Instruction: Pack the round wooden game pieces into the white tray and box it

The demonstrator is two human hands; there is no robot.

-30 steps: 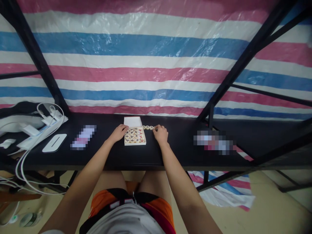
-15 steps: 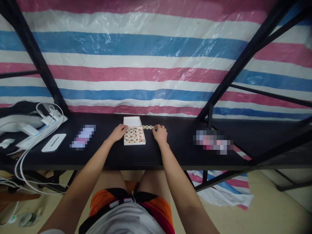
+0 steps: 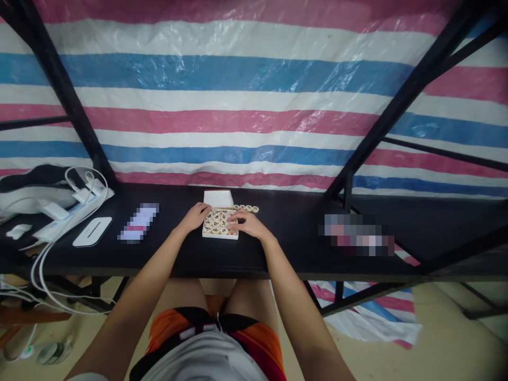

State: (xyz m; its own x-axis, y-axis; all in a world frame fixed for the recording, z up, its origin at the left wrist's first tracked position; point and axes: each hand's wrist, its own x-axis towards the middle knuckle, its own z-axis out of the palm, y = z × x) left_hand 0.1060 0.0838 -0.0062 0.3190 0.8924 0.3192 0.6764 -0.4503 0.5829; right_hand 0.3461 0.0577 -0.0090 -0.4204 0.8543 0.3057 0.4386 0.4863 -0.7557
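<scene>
A shallow white box sits on the black table, filled with rows of round Chinese chess pieces with black and some red characters. Its white lid stands or lies behind it; which, I cannot tell. My left hand grips the box at its back left corner, fingers curled over the rim. Over the box's right side is my right hand, thumb and fingers apart at the right-hand pieces, hiding some of them. Right of the lid, several chess pieces form a short row on the table.
To the left lie a blurred-out phone-like item, a white flat object and a power strip with white cables. A blurred item lies to the right. Black metal bars and a striped plastic sheet stand behind.
My right hand has left the end of the row of pieces and moved left onto the box. The row's right-end piece now shows uncovered. My left hand stays at the box.
</scene>
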